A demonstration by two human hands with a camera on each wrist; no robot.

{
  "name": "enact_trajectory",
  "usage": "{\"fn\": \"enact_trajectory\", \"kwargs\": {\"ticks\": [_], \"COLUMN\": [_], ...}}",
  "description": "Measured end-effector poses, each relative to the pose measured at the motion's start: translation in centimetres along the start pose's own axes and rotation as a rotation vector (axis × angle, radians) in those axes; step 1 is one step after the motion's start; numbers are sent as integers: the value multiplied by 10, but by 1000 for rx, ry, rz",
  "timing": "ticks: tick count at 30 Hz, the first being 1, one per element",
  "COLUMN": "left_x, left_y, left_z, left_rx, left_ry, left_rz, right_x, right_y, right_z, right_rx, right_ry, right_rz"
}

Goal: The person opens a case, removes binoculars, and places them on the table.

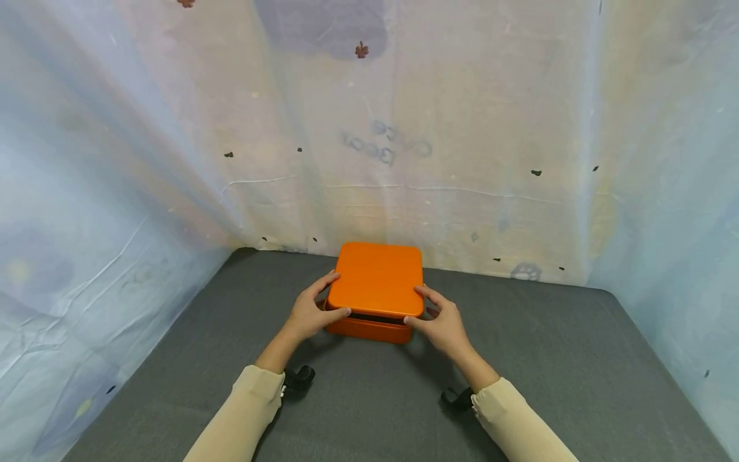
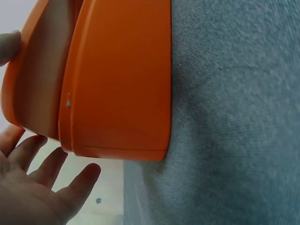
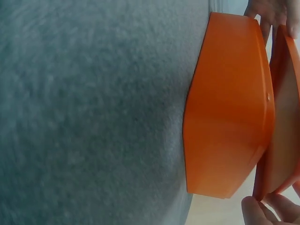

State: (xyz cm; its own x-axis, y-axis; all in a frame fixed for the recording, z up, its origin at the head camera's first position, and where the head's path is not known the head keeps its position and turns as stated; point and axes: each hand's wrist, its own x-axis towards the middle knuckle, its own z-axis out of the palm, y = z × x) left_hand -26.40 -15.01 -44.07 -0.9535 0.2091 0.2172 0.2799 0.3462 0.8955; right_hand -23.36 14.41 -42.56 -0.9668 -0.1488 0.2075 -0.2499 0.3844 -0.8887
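An orange square box (image 1: 369,329) rests on the grey surface near its back edge. Its orange lid (image 1: 378,279) is raised at the front, leaving a dark gap above the box's rim. On the lid's left side my left hand (image 1: 308,313) grips it, thumb at the front edge and fingers along the side. My right hand (image 1: 446,326) holds the opposite side in the same way. The left wrist view shows the lid's pale underside (image 2: 40,79) apart from the box wall (image 2: 119,84). The box's inside is hidden.
A dark grey fabric-covered surface (image 1: 554,359) spreads around the box. Pale patterned sheets (image 1: 462,128) hang behind it and at both sides. Black straps (image 1: 299,378) hang by the cream sleeves (image 1: 245,410).
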Motion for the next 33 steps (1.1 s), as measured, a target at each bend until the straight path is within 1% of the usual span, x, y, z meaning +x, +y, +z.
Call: {"fn": "enact_trajectory", "kwargs": {"ticks": [7,14,18,22,28,33], "left_x": [-1,-3,-4,-4,-5,-4], "left_y": [8,14,18,22,28,34], "left_z": [3,7,8,9,10,15], "left_rx": [28,56,81,93,103,124], "left_ry": [25,46,58,60,69,76], "left_rz": [8,-8,2,15,8,4], "right_x": [0,-1,-2,-3,-3,-3], "right_y": [-2,-5,-7,-8,-8,-7], "right_z": [-5,-10,-12,-14,-20,-25], "right_rx": [-30,-73,-85,-89,-107,-113], "right_ry": [-6,7,16,25,19,13], "right_rz": [-13,-32,-47,-55,-69,-80]}}
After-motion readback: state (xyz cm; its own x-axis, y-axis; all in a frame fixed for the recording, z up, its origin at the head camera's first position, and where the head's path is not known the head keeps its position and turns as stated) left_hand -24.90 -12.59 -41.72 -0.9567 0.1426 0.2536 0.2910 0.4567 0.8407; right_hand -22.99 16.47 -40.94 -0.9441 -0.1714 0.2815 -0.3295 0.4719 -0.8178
